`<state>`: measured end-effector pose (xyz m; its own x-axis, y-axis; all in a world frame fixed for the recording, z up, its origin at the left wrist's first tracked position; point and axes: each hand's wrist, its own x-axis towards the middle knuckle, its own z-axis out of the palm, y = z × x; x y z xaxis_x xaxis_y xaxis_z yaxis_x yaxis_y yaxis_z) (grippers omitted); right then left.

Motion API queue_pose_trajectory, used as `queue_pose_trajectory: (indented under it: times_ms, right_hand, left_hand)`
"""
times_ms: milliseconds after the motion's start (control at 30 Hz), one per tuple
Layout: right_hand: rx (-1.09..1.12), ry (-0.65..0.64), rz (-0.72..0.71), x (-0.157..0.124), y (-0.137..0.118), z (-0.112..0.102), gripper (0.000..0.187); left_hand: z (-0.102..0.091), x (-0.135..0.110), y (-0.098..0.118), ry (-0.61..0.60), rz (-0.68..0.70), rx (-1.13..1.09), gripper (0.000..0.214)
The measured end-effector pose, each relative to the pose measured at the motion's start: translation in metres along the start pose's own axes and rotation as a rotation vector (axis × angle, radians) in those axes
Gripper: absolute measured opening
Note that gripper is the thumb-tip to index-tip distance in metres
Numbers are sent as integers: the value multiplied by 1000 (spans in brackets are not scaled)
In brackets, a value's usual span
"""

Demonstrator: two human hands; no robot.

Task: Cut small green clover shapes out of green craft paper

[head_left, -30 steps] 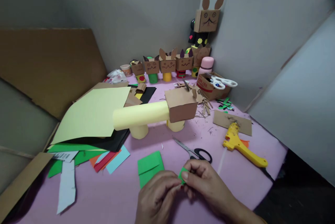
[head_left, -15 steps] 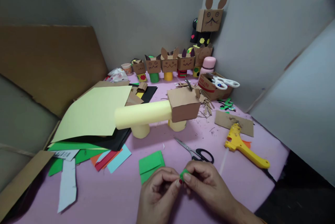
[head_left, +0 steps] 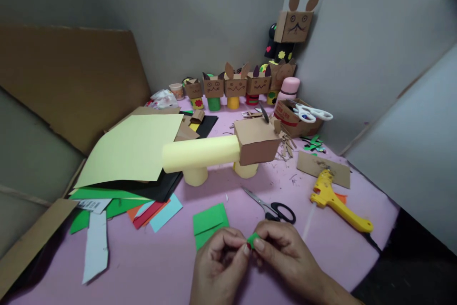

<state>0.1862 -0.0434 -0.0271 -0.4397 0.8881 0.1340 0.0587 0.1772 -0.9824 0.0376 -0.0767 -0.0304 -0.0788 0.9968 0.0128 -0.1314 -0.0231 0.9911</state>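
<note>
A: How are the two hands held?
B: They meet low over the near part of the pink surface (head_left: 150, 267). The left hand (head_left: 222, 264) comes up from the near edge with its fingers curled; the right hand (head_left: 289, 250) reaches in from the near right, its forearm slanting, thumb laid forward.

A: And the grip?
B: Right thumb and fingers are clamped on a small green scrap (head_left: 253, 239); the left thumb and forefinger pinch its left side.

A: Which way does the scrap point?
B: Fingertips cover much of it, so I can't tell its long axis. It sits between the hands, toward the near edge.

A: What lies around them?
B: Folded green paper (head_left: 210, 220) is just beyond the left hand. Past the right one, black-handled scissors (head_left: 282, 212) aim their tips toward the far left. A yellow glue gun (head_left: 341, 207) slants near the right corner.
</note>
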Motion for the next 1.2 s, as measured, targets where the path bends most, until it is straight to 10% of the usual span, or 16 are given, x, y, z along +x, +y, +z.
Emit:
queue_pose_trajectory:
  times_ms: [633, 833, 1200]
  right_hand:
    - [12, 17, 75, -3, 5, 2, 27]
    - [322, -2, 242, -1, 13, 3, 30]
    - [201, 36, 216, -1, 8, 5, 19]
  left_hand:
    - [4, -2, 4, 127, -87, 17, 18]
    - [3, 1, 4, 90, -204, -83, 25]
    - [5, -4, 7, -4, 124, 447, 21]
